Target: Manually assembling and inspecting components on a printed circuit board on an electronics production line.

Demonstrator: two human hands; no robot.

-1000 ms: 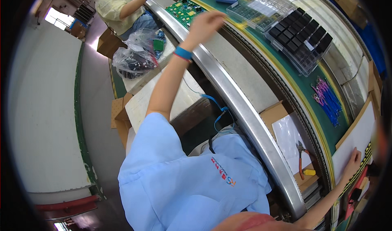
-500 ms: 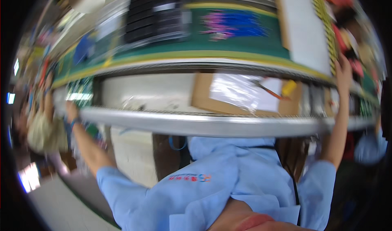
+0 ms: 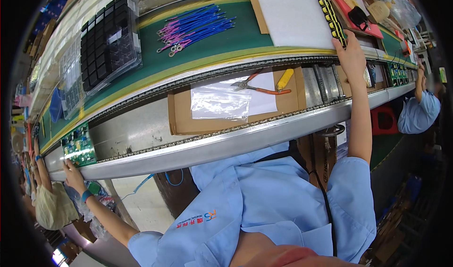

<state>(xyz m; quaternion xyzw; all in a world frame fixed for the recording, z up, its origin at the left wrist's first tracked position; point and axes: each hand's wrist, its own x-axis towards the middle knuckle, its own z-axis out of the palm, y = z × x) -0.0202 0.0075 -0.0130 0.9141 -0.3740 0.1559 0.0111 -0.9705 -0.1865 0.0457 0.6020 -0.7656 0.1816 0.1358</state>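
Observation:
At the left end of the near rail my left hand [image 3: 74,176] has its closed fingertips at the front edge of a green circuit board [image 3: 79,146]; how firmly they grip is hard to see. The board lies across the chain rails of a conveyor. My right hand [image 3: 352,62] reaches over to the far side, thumb and finger pinched around the near end of a black strip with yellow parts [image 3: 326,8]. That strip runs along the right edge of a white foam sheet [image 3: 295,17].
Blue wires with ring terminals [image 3: 193,29] lie on the green mat beside a black-celled tray [image 3: 106,43]. Between the rails, a cardboard box [image 3: 177,116] holds a plastic bag, pliers [image 3: 259,87] and a yellow-handled tool [image 3: 285,79]. Co-workers sit left and right [image 3: 420,111].
The whole view has turned and shifted, and the blur has gone. My right hand stays at the strip and my left hand stays beside the circuit board.

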